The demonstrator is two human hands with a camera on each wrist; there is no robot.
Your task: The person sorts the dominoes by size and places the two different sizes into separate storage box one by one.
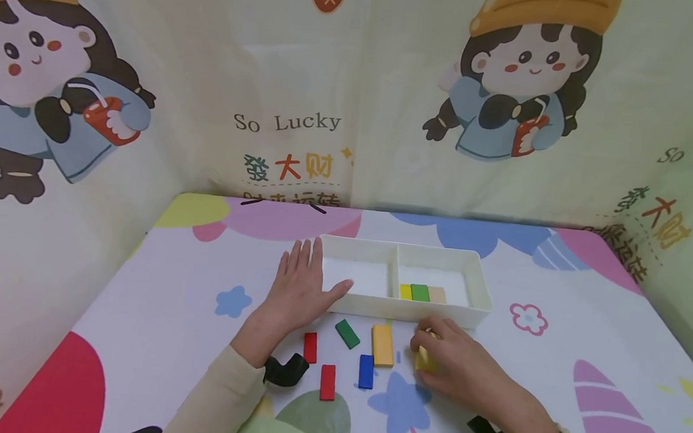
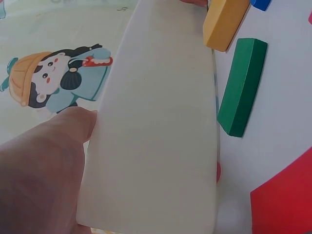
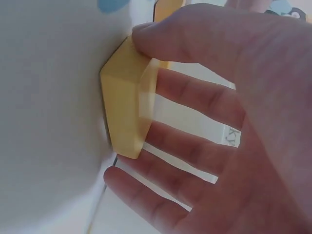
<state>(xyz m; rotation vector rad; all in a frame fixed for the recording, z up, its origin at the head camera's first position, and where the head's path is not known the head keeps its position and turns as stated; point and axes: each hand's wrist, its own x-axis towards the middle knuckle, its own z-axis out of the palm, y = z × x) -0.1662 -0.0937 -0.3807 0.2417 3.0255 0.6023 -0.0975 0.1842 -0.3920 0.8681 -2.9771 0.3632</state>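
Observation:
A white two-compartment box [image 1: 412, 311] lies lengthwise across the table. My left hand [image 1: 300, 292] rests at its left end, fingers straight and thumb spread over the front corner. In front of the box's right half, my right hand [image 1: 463, 362] grips a yellow block [image 3: 122, 107] between thumb and fingers, low over the tabletop. Part of that block is hidden by the hand in the head view. A wider yellow block [image 1: 382, 345] lies to its left. Inside the right compartment, a yellow block [image 1: 405, 292], a green block [image 1: 419, 293] and a tan block [image 1: 437, 294] sit side by side.
Between the hands lie a green block [image 1: 347, 334], a blue block [image 1: 366, 371], a red block [image 1: 310, 347] and another red block [image 1: 327, 382]. A printed cloth covers the table [image 1: 183, 312]; a patterned curtain [image 1: 392, 79] hangs behind it.

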